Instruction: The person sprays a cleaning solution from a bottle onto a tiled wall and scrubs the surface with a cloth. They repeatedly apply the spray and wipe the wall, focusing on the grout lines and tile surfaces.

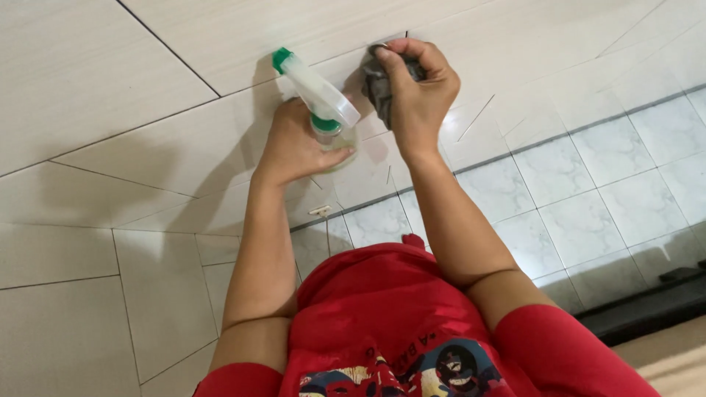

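Nearest the camera is the person's red shirt (382, 309), soft knit cloth with a colourful printed figure at the bottom edge, and short red sleeves from which both bare forearms reach up toward the wall. The left hand (294, 143) is wrapped closed around the neck of a spray bottle (323, 110), a clear plastic body with a white trigger head, a green collar and a green nozzle tip that points up and to the left, close to the wall. Just beside it, the right hand (419, 92) is closed on a crumpled grey cloth (379, 84), bunched into a soft wad and pressed against the wall tiles (147, 73). These tiles are large, smooth, pale beige rectangles with a faint streaked grain and thin dark grout lines. Beyond them, lower right, lie smaller square floor tiles (588, 206) in glossy marbled white-grey, bordered by a dark threshold strip (647, 309).
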